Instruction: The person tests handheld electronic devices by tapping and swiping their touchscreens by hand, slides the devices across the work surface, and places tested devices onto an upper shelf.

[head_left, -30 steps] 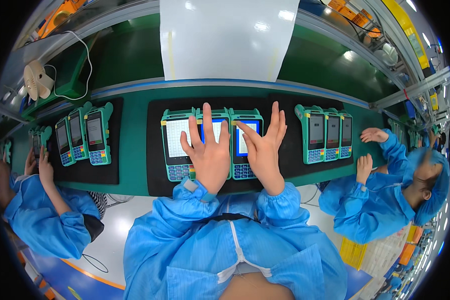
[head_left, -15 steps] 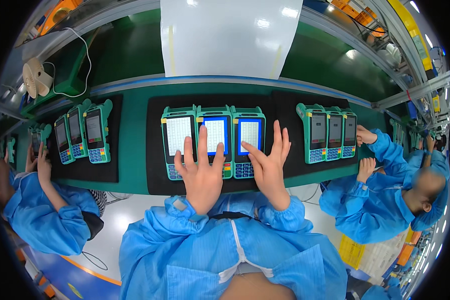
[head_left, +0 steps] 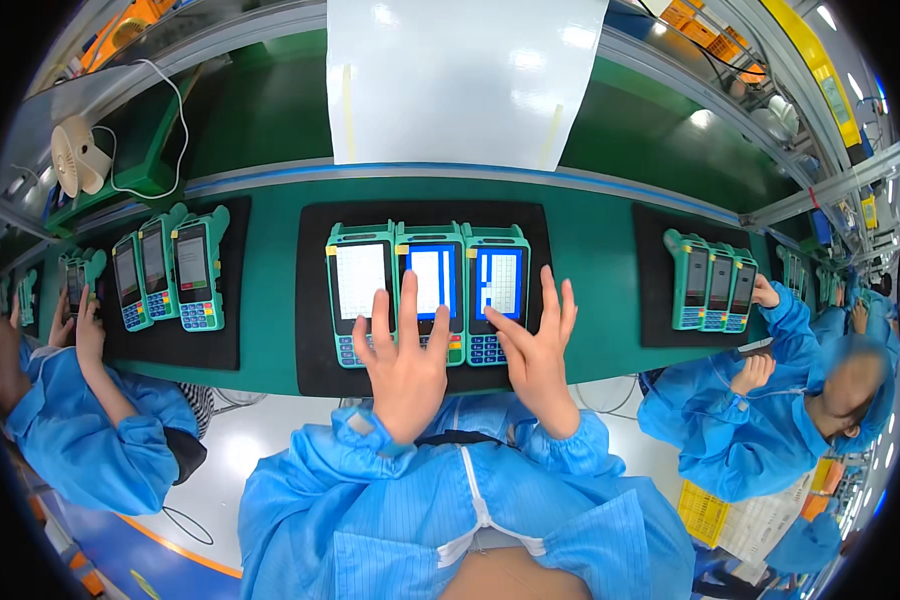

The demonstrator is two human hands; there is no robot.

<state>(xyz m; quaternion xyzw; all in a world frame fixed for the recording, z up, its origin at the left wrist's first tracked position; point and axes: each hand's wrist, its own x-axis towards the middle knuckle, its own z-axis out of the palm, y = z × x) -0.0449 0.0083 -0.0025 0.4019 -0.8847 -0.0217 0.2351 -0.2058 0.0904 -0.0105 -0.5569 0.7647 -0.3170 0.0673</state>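
Three green handheld payment terminals lie side by side on a black mat (head_left: 315,300) in front of me. The left terminal (head_left: 360,268) shows a white grid on its screen. Blue borders and blue strips mark the grids of the middle terminal (head_left: 430,265) and the right terminal (head_left: 500,262). My left hand (head_left: 407,380), fingers spread, reaches over the left and middle terminals, with a fingertip at the middle screen; it covers part of their keypads. My right hand (head_left: 542,365) is open too, its index fingertip at the lower left of the right terminal's screen, other fingers raised.
More terminals (head_left: 198,265) lie on a mat at left, near a co-worker's hands (head_left: 88,330). At right, a co-worker's hand (head_left: 765,292) touches another row of terminals (head_left: 718,282) on its mat (head_left: 655,320). A white board (head_left: 460,80) and a small fan (head_left: 78,157) stand beyond.
New blue strips have appeared on the middle and right screens. The right-hand mat and its terminals have shifted right, toward the co-worker. My hands have hardly moved.
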